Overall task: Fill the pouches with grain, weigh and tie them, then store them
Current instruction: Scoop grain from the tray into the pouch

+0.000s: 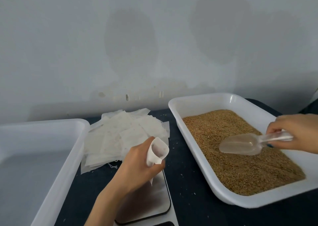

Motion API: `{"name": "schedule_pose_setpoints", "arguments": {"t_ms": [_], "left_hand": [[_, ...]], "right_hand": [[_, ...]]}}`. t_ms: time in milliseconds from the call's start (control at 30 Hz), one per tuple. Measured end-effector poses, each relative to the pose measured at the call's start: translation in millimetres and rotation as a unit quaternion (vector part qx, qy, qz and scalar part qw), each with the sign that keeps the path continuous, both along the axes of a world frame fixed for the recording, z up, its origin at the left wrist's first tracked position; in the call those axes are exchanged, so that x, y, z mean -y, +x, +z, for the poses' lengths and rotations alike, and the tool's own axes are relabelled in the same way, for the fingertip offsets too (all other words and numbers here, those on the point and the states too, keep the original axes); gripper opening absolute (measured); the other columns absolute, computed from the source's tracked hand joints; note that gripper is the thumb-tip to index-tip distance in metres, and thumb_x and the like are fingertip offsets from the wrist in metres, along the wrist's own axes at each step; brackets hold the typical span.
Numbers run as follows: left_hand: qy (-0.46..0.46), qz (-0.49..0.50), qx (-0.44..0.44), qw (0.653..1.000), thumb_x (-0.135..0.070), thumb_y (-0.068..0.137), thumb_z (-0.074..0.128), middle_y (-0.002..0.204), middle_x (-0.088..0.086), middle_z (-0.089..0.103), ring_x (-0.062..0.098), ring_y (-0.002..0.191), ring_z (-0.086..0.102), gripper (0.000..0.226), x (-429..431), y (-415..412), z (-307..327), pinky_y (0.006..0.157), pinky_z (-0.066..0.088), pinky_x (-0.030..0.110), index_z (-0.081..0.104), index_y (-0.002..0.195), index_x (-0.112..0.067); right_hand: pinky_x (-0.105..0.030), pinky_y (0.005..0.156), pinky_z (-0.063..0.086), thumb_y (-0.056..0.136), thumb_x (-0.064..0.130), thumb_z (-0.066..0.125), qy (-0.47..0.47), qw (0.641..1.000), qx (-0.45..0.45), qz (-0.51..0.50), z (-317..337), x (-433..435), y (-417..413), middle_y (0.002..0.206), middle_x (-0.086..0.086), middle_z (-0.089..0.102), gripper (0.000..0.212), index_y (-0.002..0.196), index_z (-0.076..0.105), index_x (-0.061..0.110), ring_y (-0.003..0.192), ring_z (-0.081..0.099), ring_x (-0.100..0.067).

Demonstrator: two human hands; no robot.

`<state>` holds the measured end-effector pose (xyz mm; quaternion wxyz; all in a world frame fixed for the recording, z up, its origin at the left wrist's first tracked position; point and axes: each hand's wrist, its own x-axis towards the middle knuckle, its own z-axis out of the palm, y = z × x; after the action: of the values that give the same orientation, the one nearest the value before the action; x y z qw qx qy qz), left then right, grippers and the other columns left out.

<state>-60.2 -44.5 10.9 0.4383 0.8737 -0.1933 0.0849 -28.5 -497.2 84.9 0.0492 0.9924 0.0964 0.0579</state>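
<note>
Pouch held open, scoop at the grain

The left hand (137,163) grips one white pouch (157,151), mouth open, above the scale (151,200); the right hand (296,132) grasps a clear scoop (244,145) resting on grain (240,157) in the right tray (197,102); spare pouches (123,136) lie stacked behind

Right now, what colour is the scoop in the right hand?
Clear, see-through plastic scoop, seen in the head view.
</note>
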Motion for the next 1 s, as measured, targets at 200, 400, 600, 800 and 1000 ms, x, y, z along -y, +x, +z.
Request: {"name": "schedule_pose_setpoints", "arguments": {"t_ms": [200, 400, 600, 800, 1000], "left_hand": [[0.016, -0.005, 0.01, 1.0, -0.03, 0.076, 0.062, 0.088, -0.023, 0.064, 0.003, 0.081, 0.061, 0.02, -0.5, -0.4, 0.1, 0.065, 0.048, 0.016, 0.053, 0.09, -0.04], [0.03, -0.007, 0.012, 0.999, -0.032, 0.075, 0.062, 0.089, -0.022, 0.065, 0.005, 0.082, 0.062, 0.018, -1.3, 0.0, -2.0, 0.066, 0.049, 0.016, 0.053, 0.09, -0.038], [0.046, -0.027, 0.004, 0.999, -0.024, 0.077, 0.061, 0.091, -0.021, 0.064, 0.005, 0.084, 0.061, 0.023, 5.4, -0.2, -3.8, 0.067, 0.048, 0.013, 0.054, 0.093, -0.039], [0.05, -0.027, -0.003, 0.998, -0.025, 0.079, 0.064, 0.086, -0.02, 0.063, 0.003, 0.08, 0.06, 0.024, 10.5, -1.0, 0.0, 0.065, 0.047, 0.014, 0.053, 0.091, -0.042], [0.011, -0.079, -0.008, 0.997, -0.029, 0.077, 0.06, 0.079, -0.003, 0.062, 0.015, 0.07, 0.058, 0.013, 40.5, 1.7, 23.3, 0.066, 0.051, 0.04, 0.055, 0.088, -0.024]], "right_hand": [[-0.014, 0.036, 0.027, 0.065, 0.091, 0.035, -0.116, 0.993, 0.034, 0.016, 9.1, -26.0, 1.3, 0.066, 0.034, 0.04, 0.038, 0.07, 0.058, 0.061, 0.042, 0.043, 0.008], [-0.009, 0.048, 0.042, 0.083, 0.069, 0.056, -0.046, 0.998, -0.033, 0.023, -15.9, -76.0, -11.0, 0.083, 0.032, 0.057, 0.013, 0.086, 0.06, 0.058, 0.065, 0.057, 0.011], [-0.012, 0.061, 0.049, 0.085, 0.052, 0.067, 0.113, 0.99, -0.076, -0.023, -35.8, -78.2, -18.7, 0.08, 0.022, 0.065, 0.007, 0.086, 0.061, 0.054, 0.065, 0.06, 0.004], [-0.029, 0.06, 0.056, 0.069, 0.073, 0.058, 0.158, 0.985, -0.05, -0.051, -24.4, -48.9, -38.1, 0.089, 0.043, 0.059, 0.018, 0.081, 0.064, 0.061, 0.072, 0.062, 0.007], [-0.024, 0.059, 0.055, 0.067, 0.072, 0.056, 0.235, 0.969, -0.06, -0.054, -24.8, -27.0, -62.4, 0.086, 0.034, 0.067, 0.029, 0.091, 0.069, 0.06, 0.073, 0.065, 0.005]]}}
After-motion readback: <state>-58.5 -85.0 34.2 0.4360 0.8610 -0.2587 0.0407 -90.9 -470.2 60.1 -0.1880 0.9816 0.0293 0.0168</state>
